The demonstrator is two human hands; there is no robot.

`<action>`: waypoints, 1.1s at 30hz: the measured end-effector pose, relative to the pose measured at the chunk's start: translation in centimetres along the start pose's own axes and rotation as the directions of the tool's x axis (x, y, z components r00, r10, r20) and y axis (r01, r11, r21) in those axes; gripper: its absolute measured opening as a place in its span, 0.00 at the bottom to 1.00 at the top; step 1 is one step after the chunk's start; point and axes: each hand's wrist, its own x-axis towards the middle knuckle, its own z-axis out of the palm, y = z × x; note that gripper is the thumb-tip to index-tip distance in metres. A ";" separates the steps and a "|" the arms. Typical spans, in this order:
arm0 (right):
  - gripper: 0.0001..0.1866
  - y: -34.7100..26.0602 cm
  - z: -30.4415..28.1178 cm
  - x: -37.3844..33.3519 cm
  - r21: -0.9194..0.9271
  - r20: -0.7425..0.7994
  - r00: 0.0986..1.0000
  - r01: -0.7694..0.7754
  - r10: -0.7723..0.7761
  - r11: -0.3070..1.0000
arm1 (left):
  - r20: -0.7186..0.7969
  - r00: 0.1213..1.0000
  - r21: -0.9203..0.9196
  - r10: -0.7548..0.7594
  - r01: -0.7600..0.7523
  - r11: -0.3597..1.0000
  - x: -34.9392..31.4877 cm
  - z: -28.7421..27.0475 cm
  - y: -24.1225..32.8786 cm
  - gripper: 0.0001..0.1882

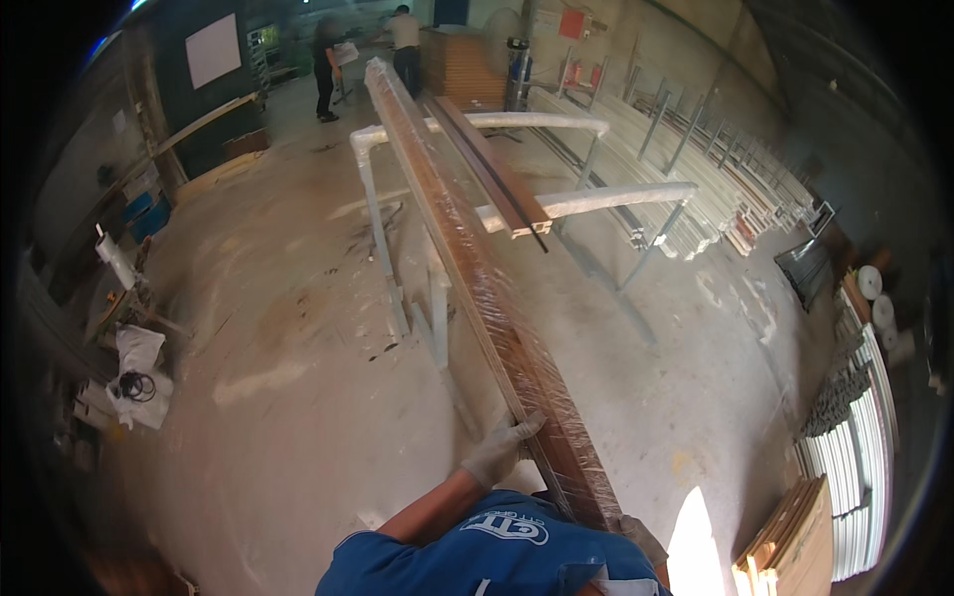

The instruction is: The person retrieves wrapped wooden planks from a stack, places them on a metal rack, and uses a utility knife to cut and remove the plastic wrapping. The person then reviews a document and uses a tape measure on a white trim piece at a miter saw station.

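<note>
A long bundle of brown wood-grain planks [497, 298], wrapped in clear plastic film, stretches from my body toward the far left. My left hand [502, 449], in a light glove, grips its left edge, the thumb over the top and the fingers underneath mostly hidden. Close to my body, my right hand [646, 542], also gloved, holds the bundle's right side at the near end; its fingers show only in part. Farther off, the bundle lies across a metal stand with film-wrapped crossbars [626, 199]. Beside it on the stand rest a brown profile [492, 174] and a thin black strip [540, 241].
Long white profiles [686, 219] lie in a rack with upright posts on the right. Brown panels [792, 541] lean at the near right. Two people [405, 45] stand at the back by a brown stack [464, 70]. A white sack [137, 372] sits at the left.
</note>
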 end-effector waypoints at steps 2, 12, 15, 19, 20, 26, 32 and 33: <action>0.46 -2.5 -2.5 2.2 -0.013 -0.035 0.999 0.008 -0.008 1.000 | 0.063 0.997 0.028 0.036 -0.038 0.999 5.3 1.7 1.2 0.33; 0.46 -12.7 -21.0 15.2 -0.129 -0.226 0.971 0.047 -0.075 0.990 | 0.132 0.991 0.076 -0.002 -0.008 0.997 33.3 11.5 2.5 0.29; 0.45 -16.6 -25.0 17.6 -0.032 -0.262 0.964 0.039 -0.046 0.999 | 0.152 0.988 0.045 0.025 -0.032 0.998 40.0 13.8 3.6 0.27; 0.50 -22.5 -28.6 23.0 -0.043 -0.242 0.959 0.140 -0.146 0.989 | 0.132 0.981 -0.136 0.140 -0.122 0.983 49.8 14.7 6.0 0.25; 0.52 -24.4 -29.4 24.7 -0.065 -0.225 0.952 0.197 -0.206 0.978 | 0.115 0.980 -0.199 0.165 -0.141 0.970 52.6 14.7 6.8 0.24; 0.48 -37.8 -31.4 35.6 -0.212 -0.206 0.935 0.244 -0.287 0.946 | 0.083 0.963 -0.539 0.258 -0.174 0.824 68.4 13.4 14.6 0.33; 0.42 -50.0 -32.0 47.4 -0.264 -0.273 0.919 0.213 -0.285 0.941 | -0.025 0.985 -0.544 0.173 -0.158 0.824 80.8 10.5 24.2 0.41; 0.41 -51.5 -32.5 48.7 -0.234 -0.231 0.930 0.232 -0.286 0.944 | -0.053 0.979 -0.518 0.197 -0.196 0.833 82.4 9.9 25.2 0.41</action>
